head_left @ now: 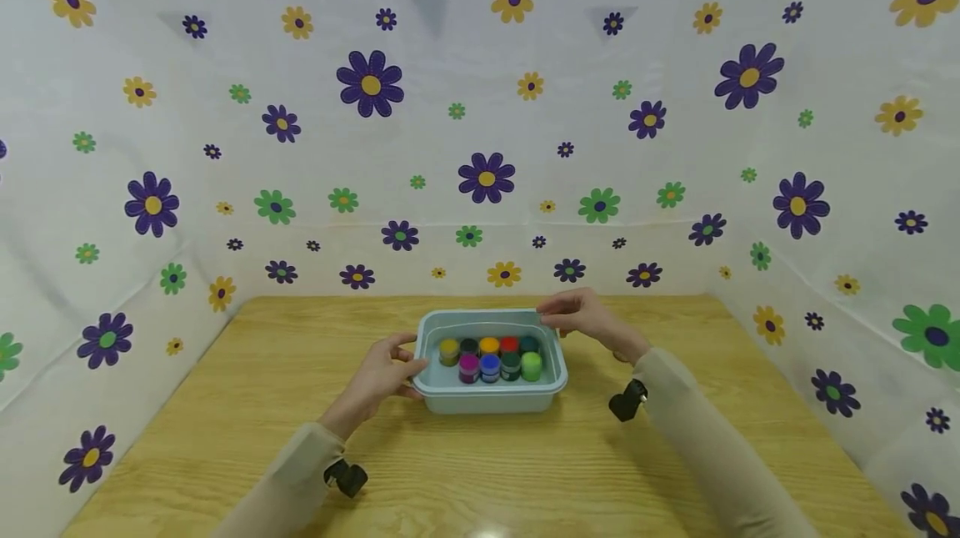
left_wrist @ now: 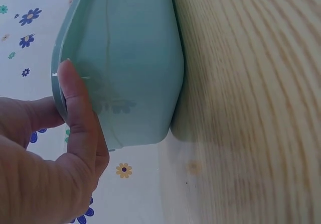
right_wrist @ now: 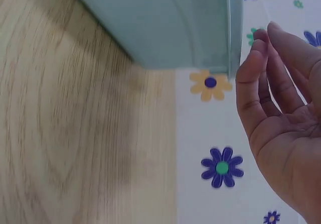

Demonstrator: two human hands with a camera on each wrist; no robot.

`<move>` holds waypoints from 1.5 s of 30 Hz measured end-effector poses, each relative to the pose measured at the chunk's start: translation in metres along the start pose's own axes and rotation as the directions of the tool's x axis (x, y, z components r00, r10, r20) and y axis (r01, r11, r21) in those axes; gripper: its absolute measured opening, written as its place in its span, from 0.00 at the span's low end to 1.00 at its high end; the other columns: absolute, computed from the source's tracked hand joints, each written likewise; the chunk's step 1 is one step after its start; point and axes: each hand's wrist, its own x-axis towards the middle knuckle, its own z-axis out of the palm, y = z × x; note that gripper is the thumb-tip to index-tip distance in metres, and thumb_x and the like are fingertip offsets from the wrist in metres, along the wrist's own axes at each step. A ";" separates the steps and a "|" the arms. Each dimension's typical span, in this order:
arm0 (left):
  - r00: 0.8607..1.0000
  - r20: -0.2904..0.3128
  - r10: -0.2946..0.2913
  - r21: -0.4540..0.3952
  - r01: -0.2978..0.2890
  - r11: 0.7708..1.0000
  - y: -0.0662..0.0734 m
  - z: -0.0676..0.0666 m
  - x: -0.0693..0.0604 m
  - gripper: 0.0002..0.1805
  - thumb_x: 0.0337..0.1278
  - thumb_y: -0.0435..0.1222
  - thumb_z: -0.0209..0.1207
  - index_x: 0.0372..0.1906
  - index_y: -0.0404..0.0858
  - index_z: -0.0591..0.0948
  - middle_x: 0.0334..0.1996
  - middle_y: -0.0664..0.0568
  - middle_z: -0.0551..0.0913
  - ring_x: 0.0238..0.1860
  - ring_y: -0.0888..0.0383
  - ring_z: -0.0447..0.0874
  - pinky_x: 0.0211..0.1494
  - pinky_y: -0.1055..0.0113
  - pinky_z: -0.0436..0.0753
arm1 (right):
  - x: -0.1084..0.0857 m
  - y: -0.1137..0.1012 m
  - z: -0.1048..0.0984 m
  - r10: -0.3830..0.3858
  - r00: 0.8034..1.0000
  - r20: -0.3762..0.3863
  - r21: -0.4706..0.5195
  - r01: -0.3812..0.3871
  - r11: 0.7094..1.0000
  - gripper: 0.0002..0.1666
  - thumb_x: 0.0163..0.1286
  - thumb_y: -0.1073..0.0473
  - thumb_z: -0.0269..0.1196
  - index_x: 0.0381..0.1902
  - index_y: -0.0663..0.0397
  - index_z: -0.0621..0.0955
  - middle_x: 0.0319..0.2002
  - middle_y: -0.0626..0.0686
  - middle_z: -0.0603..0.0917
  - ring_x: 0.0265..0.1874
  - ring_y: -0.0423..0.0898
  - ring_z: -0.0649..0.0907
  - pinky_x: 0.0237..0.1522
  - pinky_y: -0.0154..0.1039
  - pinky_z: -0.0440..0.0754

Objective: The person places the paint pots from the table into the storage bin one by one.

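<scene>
A pale blue-green plastic tub (head_left: 487, 401) stands on the table with several small paint jars (head_left: 490, 367) grouped inside, in yellow, black, orange, red, magenta, blue and greens. At the tub's left end, my left hand (head_left: 384, 369) pinches the rim. The left wrist view shows the thumb on one side of the rim and the fingers of the left hand (left_wrist: 75, 148) on the other. My right hand (head_left: 581, 314) is by the back right corner. In the right wrist view, the loosely bent fingers of the right hand (right_wrist: 281, 93) are beside the tub's rim, with no clear grip.
The wooden table (head_left: 487, 471) spreads around the tub on all sides. A white sheet (head_left: 420, 138) printed with flowers hangs behind the table and along both sides. Each wrist carries a small black camera (head_left: 347, 478).
</scene>
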 end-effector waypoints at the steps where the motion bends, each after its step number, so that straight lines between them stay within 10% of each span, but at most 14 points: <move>1: 1.000 -0.003 -0.005 0.000 0.005 1.000 0.000 0.000 0.000 0.31 0.63 0.29 0.60 0.70 0.32 0.66 0.44 0.39 0.71 0.27 0.54 0.81 0.31 0.55 0.89 | -0.002 0.003 -0.003 0.001 1.000 -0.003 0.001 -0.001 1.000 0.21 0.69 0.58 0.64 0.56 0.63 0.80 0.51 0.63 0.84 0.42 0.50 0.84 0.44 0.42 0.85; 22: 1.000 -0.026 0.000 0.031 0.001 1.000 -0.001 0.000 0.002 0.31 0.63 0.29 0.60 0.70 0.33 0.67 0.41 0.40 0.73 0.28 0.53 0.81 0.31 0.55 0.89 | -0.045 0.048 -0.066 0.116 0.993 -0.026 -0.182 -0.118 0.976 0.24 0.68 0.57 0.65 0.59 0.64 0.78 0.57 0.69 0.79 0.48 0.48 0.81 0.52 0.44 0.82; 36: 1.000 -0.028 0.011 0.030 -0.010 1.000 0.000 0.002 -0.002 0.31 0.63 0.28 0.60 0.69 0.31 0.66 0.40 0.40 0.73 0.28 0.53 0.80 0.27 0.57 0.88 | -0.055 0.062 -0.072 0.141 0.989 -0.050 -0.358 -0.149 0.922 0.24 0.61 0.61 0.70 0.55 0.62 0.81 0.58 0.64 0.79 0.57 0.62 0.74 0.59 0.64 0.72; 45: 1.000 -0.025 0.011 0.031 -0.010 0.999 0.002 0.003 -0.001 0.30 0.63 0.29 0.60 0.69 0.32 0.67 0.41 0.39 0.73 0.28 0.53 0.80 0.28 0.57 0.88 | -0.060 0.068 -0.070 0.143 0.990 0.000 -0.309 -0.136 0.941 0.22 0.65 0.65 0.66 0.56 0.65 0.80 0.56 0.65 0.79 0.51 0.56 0.78 0.56 0.51 0.78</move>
